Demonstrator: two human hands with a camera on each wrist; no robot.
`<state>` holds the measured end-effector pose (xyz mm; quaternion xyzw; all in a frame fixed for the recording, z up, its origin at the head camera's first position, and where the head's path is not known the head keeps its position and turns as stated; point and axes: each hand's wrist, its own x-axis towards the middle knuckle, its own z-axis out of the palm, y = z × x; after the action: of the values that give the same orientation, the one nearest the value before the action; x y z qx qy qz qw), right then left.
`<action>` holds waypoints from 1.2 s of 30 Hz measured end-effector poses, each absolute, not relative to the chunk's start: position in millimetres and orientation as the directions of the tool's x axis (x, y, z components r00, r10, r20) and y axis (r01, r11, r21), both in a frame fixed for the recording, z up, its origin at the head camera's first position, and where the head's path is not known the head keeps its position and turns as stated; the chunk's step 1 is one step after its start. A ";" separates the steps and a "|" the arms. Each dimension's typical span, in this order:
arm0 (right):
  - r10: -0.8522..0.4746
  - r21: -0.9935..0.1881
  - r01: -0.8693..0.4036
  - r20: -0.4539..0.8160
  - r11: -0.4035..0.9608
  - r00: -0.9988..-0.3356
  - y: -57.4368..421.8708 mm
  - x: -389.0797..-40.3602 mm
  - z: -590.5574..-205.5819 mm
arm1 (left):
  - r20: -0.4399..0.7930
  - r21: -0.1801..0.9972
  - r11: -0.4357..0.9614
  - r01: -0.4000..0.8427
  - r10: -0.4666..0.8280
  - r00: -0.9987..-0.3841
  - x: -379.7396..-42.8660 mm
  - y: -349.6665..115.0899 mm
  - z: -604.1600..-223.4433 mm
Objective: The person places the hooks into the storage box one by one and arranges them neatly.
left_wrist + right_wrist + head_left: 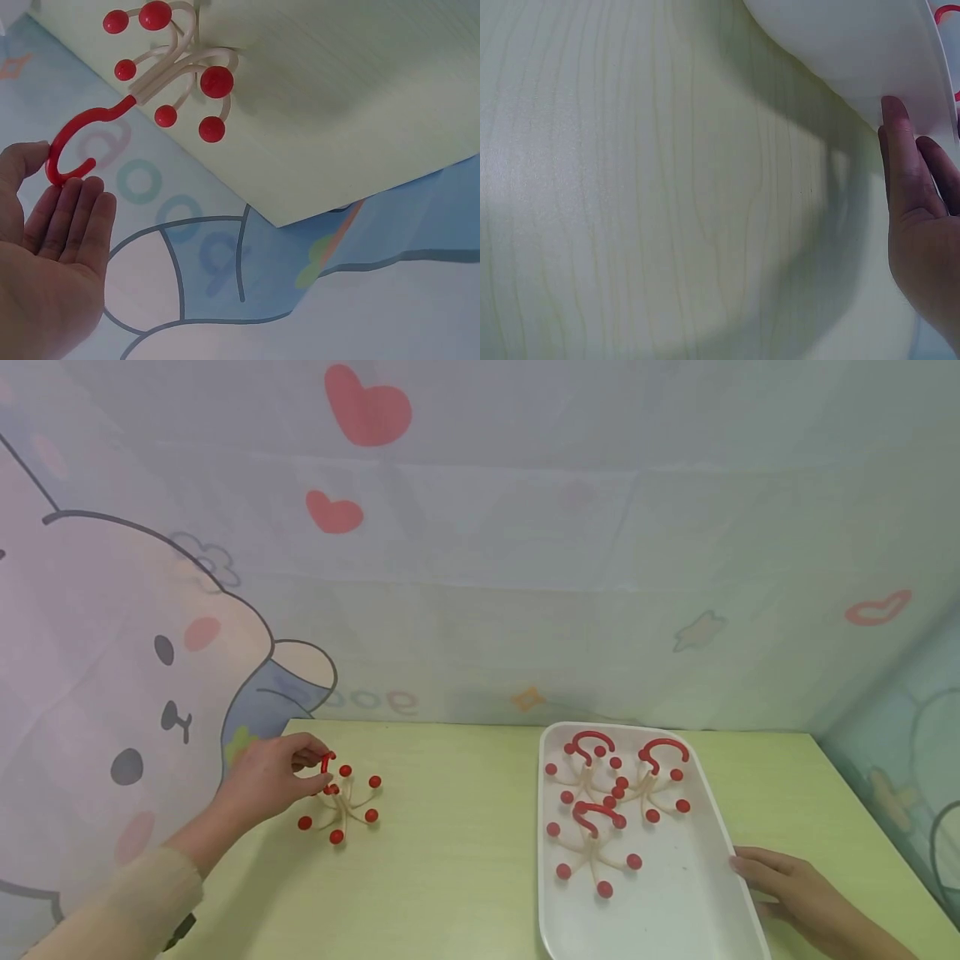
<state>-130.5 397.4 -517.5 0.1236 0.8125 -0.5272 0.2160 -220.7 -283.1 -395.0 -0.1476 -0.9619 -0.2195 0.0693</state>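
At the table's left, my left hand (272, 781) pinches the red curved hook at the top of a multi-arm hanger (342, 806). Its cream arms spread outward and end in red balls. In the left wrist view, the red hook (71, 127) lies between the thumb and fingertips (69, 189). My right hand (798, 889) touches the outer right side of a white tray (712, 893) with extended fingers. The right wrist view shows these fingers (904, 161) against the tray wall. Inside the tray stand three similar hangers (592, 852), grouped toward its back and left.
The pale yellow-green table (450, 843) stretches between the left hanger and the tray. Behind it hangs a printed cloth (480, 568) with hearts and a cartoon animal. Another cloth section borders the table's right edge.
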 end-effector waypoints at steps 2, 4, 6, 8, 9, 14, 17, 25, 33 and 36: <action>-0.032 -0.806 0.423 -0.477 0.414 -0.878 397.6 -130.5 -517.4 | 0.203 0.416 0.849 0.326 0.263 -0.943 -221.0 -284.0 -396.4; -0.039 -0.808 0.419 -0.475 0.414 -0.879 398.0 -130.6 -517.5 | 0.206 0.425 0.839 0.340 0.275 -0.939 -221.1 -285.0 -397.3; -0.027 -0.803 0.429 -0.481 0.414 -0.876 397.7 -131.8 -517.7 | 0.210 0.429 0.830 0.357 0.292 -0.933 -221.3 -285.9 -397.7; -0.021 -0.798 0.437 -0.488 0.415 -0.872 397.7 -132.7 -518.0 | 0.217 0.430 0.820 0.379 0.313 -0.925 -221.9 -287.0 -398.0; -0.020 -0.796 0.439 -0.491 0.417 -0.871 397.8 -132.8 -518.2 | 0.222 0.431 0.814 0.391 0.324 -0.920 -222.1 -287.5 -397.9; -0.027 -0.794 0.433 -0.490 0.427 -0.871 398.8 -132.3 -519.0 | 0.234 0.432 0.796 0.424 0.354 -0.905 -223.7 -290.4 -398.0; -0.038 -0.800 0.418 -0.478 0.430 -0.877 399.5 -131.2 -519.2 | 0.231 0.438 0.792 0.426 0.358 -0.905 -224.5 -292.5 -398.8; -0.043 -0.811 0.418 -0.475 0.410 -0.879 399.8 -130.9 -517.6 | 0.223 0.473 0.780 0.409 0.343 -0.912 -225.5 -300.9 -403.3; -0.054 -0.813 0.416 -0.476 0.408 -0.878 402.0 -129.4 -516.9 | 0.228 0.460 0.787 0.411 0.343 -0.911 -226.9 -300.1 -403.1; -0.048 -0.805 0.422 -0.483 0.417 -0.874 401.0 -130.3 -516.2 | 0.224 0.439 0.800 0.409 0.344 -0.912 -227.6 -298.8 -402.4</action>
<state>-130.3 401.0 -516.2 0.1152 0.8118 -0.5273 0.2229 -227.6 -298.8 -402.4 -0.1989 -0.9463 -0.2460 0.0668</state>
